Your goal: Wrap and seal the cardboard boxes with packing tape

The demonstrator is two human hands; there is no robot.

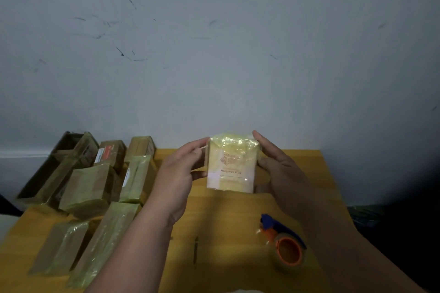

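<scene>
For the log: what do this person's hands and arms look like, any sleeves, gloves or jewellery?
Both arms are bare up to the frame edge, with no sleeves in view. The left hand and right hand wear no gloves, and no rings, watch or wristbands show. The lighting is dim, so small details could be missed.

wrapped boxes (90, 188) crowding table's (228, 221) left

Small box (230, 165): pale printed card under glossy, crinkled clear tape. Stacked boxes (87, 188): brown cardboard, shiny yellowish tape film. Desk (223, 221): matt yellow-brown, smooth. Tape dispenser (284, 240): blue and orange plastic, clear glossy roll. Wall (214, 54): matt, scuffed paint.
</scene>
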